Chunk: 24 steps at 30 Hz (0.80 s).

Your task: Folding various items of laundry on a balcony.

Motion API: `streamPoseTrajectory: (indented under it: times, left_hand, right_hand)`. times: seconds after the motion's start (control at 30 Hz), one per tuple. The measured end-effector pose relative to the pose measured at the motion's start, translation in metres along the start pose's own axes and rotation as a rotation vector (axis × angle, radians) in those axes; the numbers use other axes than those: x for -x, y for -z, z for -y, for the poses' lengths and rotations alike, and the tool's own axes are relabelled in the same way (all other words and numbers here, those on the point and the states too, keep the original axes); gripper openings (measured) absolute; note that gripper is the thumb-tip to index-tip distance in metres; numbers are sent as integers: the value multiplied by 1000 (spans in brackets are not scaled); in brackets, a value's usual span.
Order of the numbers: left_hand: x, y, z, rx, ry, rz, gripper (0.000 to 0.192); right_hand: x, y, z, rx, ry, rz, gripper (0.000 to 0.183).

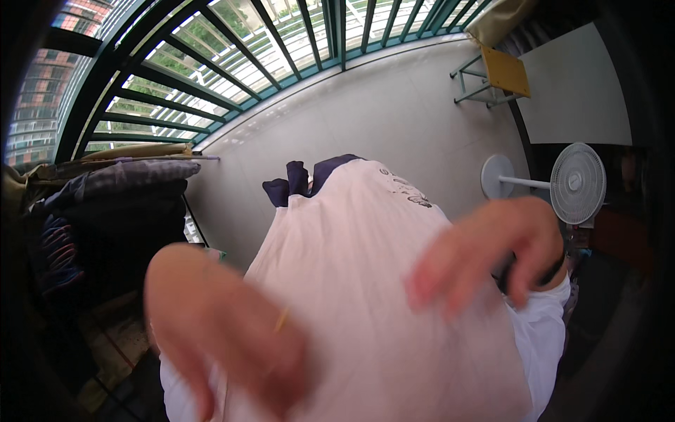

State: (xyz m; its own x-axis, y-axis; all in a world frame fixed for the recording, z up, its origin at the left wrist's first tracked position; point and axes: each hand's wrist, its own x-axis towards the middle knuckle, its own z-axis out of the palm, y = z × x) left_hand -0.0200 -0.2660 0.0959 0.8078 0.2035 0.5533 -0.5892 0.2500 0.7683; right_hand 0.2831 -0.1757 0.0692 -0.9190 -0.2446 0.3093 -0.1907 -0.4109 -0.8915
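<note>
A pale pinkish-white cloth garment [358, 253] spreads before me, narrowing towards its far end. Dark printing with a butterfly figure marks its far right part. Navy fabric [332, 171] shows beyond its far edge. My left hand [227, 327], badly blurred, hangs over the left side with fingers bent down; a yellow band shows on a finger. Its fingertips are too blurred to tell whether they grip cloth. Over the right side is my right hand [485, 248], also blurred, with its fingers apart and nothing visible between them. A dark band circles its wrist.
A white pedestal fan [577, 182] stands at the right, below a yellow-topped stool [505, 73] and a white panel [575, 89]. Dark clothes and folded cloth [121, 176] are piled at the left. Green metal railings [274, 45] edge the grey tiled floor [369, 100].
</note>
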Motion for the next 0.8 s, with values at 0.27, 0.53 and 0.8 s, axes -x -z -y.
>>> streamPoseTrajectory:
  times: [0.27,0.53,0.8]
  left_hand:
    - [88,47,108,-397,959,-544,50]
    - [239,21,130,-498,1980,-759,59]
    - [200,-8,154,492,969,-1566,68]
  right_hand:
    - [13,37,-142,427,-614,-520,48]
    - [46,69,-163,387,-1090,-709,49]
    - [-56,83,-137,538,-803,-244,49]
